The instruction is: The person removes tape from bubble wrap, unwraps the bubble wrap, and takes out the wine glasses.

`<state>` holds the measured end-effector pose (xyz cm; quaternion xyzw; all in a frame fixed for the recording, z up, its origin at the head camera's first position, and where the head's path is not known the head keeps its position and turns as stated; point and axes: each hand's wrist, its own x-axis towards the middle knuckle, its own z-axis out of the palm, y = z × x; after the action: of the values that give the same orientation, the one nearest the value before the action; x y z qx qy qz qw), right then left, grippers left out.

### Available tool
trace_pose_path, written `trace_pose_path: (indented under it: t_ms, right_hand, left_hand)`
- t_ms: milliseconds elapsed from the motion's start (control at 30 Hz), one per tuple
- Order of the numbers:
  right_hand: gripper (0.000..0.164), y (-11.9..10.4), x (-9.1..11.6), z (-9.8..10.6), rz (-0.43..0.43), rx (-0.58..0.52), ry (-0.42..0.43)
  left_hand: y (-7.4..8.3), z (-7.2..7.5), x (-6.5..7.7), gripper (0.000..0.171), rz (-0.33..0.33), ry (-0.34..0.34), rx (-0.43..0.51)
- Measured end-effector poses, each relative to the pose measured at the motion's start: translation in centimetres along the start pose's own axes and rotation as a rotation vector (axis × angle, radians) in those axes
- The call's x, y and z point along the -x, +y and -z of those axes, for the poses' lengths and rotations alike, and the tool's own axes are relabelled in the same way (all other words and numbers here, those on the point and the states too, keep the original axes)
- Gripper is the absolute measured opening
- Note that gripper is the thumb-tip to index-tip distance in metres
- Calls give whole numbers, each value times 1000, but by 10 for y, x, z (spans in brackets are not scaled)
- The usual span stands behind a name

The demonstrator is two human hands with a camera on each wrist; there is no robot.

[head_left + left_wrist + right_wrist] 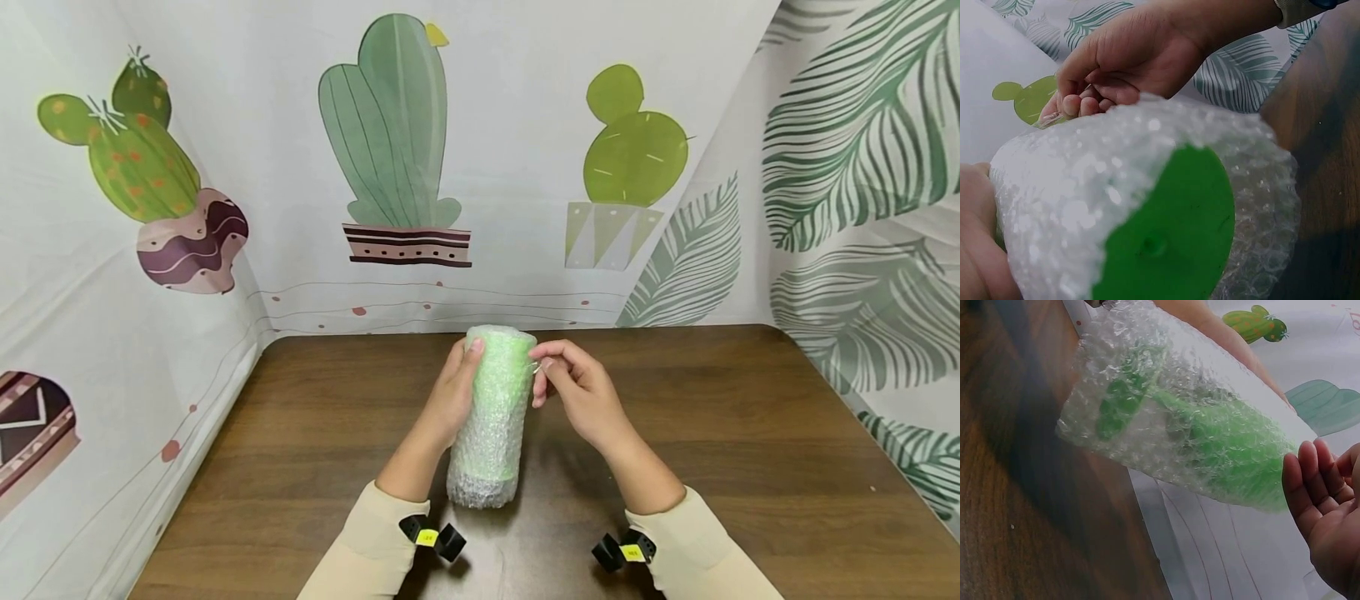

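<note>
Wrapped cylinder (pixel 489 417), labels (pixel 427 537) seemingly illegible

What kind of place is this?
Maybe a little indoor corner set up for filming: a brown wooden-looking table, plant-printed cloth hung around it, and small black devices worn on both sleeves.

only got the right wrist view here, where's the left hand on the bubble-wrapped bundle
observer: In the head view, the left hand grips the bubble-wrapped bundle near its end farther from the person.
operator: the right hand is cut off at my edge, what's it got
observer: Its thumb and index finger appear to pinch a small clear strip, possibly tape.
operator: and the nearer end
observer: The left wrist view shows a round green face there.
</note>
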<state>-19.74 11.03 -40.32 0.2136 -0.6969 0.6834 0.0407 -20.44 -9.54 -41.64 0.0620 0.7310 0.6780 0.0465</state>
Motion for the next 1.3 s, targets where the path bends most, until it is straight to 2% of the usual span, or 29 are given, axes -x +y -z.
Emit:
trace_pose_path:
  t_ms: [300, 533, 700, 1067, 1300]
  right_hand:
    - [20, 2, -1, 1, 35, -3, 4]
    - [23, 2, -1, 2, 57, -37, 4]
    - [14, 3, 0, 0, 41, -65, 2]
    - [13, 5, 0, -1, 84, -82, 7]
    - [8, 2, 0, -1, -4, -75, 64]
  left_hand:
    - [1, -1, 0, 63, 5, 0, -7]
    - [2, -1, 1, 62, 6, 28, -29]
    - [1, -1, 0, 62, 3, 9, -18]
    - [-2, -1, 0, 62, -6, -7, -14]
    - [-1, 0, 0, 63, 1, 1, -8]
